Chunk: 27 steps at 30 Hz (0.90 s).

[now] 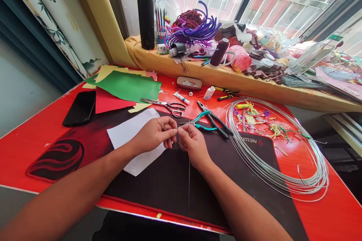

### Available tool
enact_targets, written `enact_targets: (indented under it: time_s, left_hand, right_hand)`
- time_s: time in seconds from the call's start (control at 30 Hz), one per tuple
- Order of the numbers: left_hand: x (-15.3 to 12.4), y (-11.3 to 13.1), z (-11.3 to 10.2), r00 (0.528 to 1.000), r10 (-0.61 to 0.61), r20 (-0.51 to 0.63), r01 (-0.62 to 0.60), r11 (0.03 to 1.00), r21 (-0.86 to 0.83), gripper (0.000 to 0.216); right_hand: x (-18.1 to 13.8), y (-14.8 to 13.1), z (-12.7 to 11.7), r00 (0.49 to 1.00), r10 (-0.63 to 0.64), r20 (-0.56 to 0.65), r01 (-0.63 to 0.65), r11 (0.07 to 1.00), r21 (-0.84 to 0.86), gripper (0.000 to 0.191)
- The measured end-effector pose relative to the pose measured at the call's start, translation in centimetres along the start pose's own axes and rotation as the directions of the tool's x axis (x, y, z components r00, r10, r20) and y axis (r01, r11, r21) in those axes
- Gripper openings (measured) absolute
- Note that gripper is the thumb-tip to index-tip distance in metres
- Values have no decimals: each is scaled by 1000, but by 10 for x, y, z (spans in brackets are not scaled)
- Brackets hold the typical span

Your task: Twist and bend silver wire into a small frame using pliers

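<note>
My left hand (154, 133) and my right hand (195, 145) meet fingertip to fingertip over the dark desk mat (158, 192). Both are closed in a pinch on thin metal wire (189, 184). One length hangs straight down from my right hand, and a short bit pokes out above my left fingers. Whether it is one piece is hidden by the fingers. Under my left hand lies a white sheet of paper (135, 162). Just behind my right hand are teal-handled pliers (205, 120), crossing black-handled pliers (219, 122).
A large coil of wire (305, 184) lies at right around colourful scraps (273, 128). Scissors (169, 106), a glue tube (181, 98) and a white bottle (209, 93) lie behind the hands. Coloured paper (127, 86) and a black phone (80, 109) are at left. Craft supplies crowd the sill (166, 64).
</note>
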<state>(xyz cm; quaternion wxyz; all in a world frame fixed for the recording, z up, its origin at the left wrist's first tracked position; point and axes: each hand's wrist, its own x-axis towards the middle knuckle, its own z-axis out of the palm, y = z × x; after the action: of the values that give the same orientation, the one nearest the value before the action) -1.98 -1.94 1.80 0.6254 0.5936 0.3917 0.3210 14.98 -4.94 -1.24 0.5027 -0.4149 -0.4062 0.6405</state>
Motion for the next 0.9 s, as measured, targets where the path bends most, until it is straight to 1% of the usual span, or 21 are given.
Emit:
enact_targets:
  time_s: [0.13,0.27,0.4,0.57,0.63,0.7,0.83,0.9]
  left_hand:
    - [1,5,-4,998,-41,43,45,995,-87,27]
    - [2,5,-8,987,-130,94,147,968,-202,29]
    - [4,0,-9,963,-237,130,265,919,-292,28]
    - [6,-3,-11,918,-322,231,389,843,-371,24]
    - [6,-3,-10,916,-322,239,395,827,-401,25]
    - [6,-4,-8,925,-310,219,376,827,-419,27]
    - [5,-3,-7,958,-244,151,284,874,-393,27]
    - [5,-3,-7,968,-210,135,247,885,-395,30]
  right_hand:
    - [0,-3,1,999,1,39,-2,1000,20,36]
    - [0,-4,1,999,-14,52,14,1000,6,36]
    - [0,-3,-1,999,-50,9,50,998,-37,36]
    - [-3,-5,2,997,-79,-13,79,995,-53,37]
    - [-4,-5,3,994,-98,-38,97,994,-45,36]
    - [-5,-5,4,991,-120,-63,118,992,-45,36]
    - [-4,-3,2,988,-129,-80,129,992,-9,34]
    - [-3,-2,0,988,-123,-89,126,992,25,34]
